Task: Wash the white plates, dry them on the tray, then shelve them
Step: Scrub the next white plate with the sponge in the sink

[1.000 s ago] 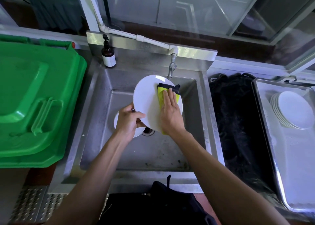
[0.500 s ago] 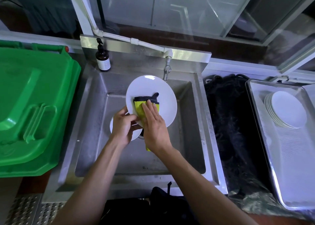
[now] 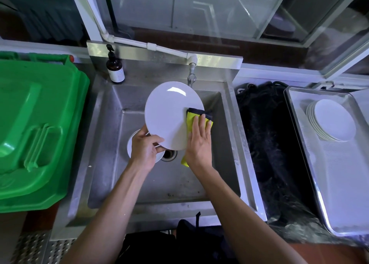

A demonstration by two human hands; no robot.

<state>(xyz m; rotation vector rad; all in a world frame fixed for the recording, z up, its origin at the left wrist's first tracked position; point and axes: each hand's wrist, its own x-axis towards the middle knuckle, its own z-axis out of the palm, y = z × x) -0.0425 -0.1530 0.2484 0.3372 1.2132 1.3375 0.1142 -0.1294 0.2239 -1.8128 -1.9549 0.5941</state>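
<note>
The left hand (image 3: 144,146) is gripping the lower rim of a white plate (image 3: 169,113), thumb on the face and fingers curled behind. The right hand (image 3: 198,141) is pressing a yellow cloth (image 3: 191,117) flat against the plate's right edge, fingers nearly straight. The plate is being held over the sink (image 3: 111,143), tilted on edge with its face turned toward the person; being round, it has no long axis. A second plate (image 3: 132,141) is lying beneath it beside the drain (image 3: 169,153), apparently waiting. Farther right, a stack of plates (image 3: 331,120) is resting on the tray (image 3: 339,183). Judged from this, washing is partly done; at least two plates, drying and shelving are remaining.
</note>
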